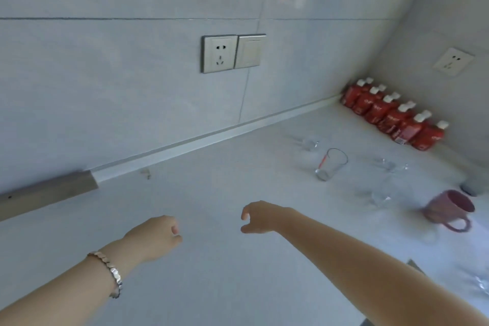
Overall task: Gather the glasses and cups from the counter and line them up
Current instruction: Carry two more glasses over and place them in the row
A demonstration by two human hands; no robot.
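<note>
Both my hands hover over the pale counter [217, 259], holding nothing. My left hand [156, 234] has its fingers curled loosely; a bracelet circles that wrist. My right hand [260, 217] has thumb and fingers slightly apart. To the right stands a tall clear glass [330, 164] with a red mark. Small clear glasses sit behind it [308, 143] and to its right [390, 165]. A blurred clear glass [381, 193] stands nearer. A purple mug [448, 209] with a handle is at the far right, blurred.
A row of red pouches with white caps [391, 116] lines the right wall. Wall sockets [232, 53] sit on the tiled back wall. A grey metal strip [47, 193] runs along the back edge at left. Something clear lies at the lower right [479, 283].
</note>
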